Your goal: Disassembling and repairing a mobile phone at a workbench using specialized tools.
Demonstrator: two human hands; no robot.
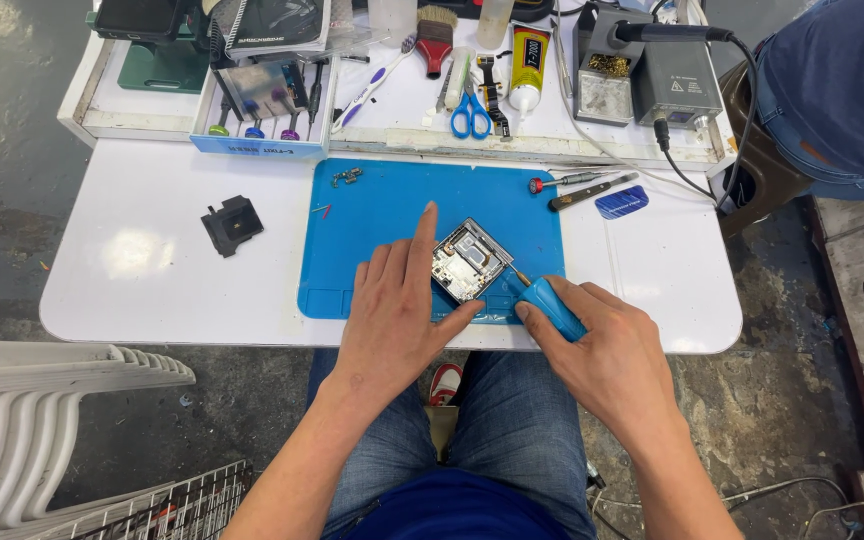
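Note:
A small opened electronic device (469,262), silver with exposed parts inside, lies tilted on a blue work mat (382,200). My left hand (392,315) rests on the mat beside it, index finger stretched up along its left edge and thumb against its lower corner, steadying it. My right hand (607,350) grips a blue-handled screwdriver (548,303), and the tip touches the device's right edge.
A black plastic part (231,224) lies left of the mat on the white table (132,290). A red-capped screwdriver (564,181), a dark tool (592,192) and a blue pick (621,202) lie right of it. Scissors (470,113), brush, glue tube, tool rack and soldering station (652,75) crowd the back. Another person's blue-clad leg (837,90) is at the right.

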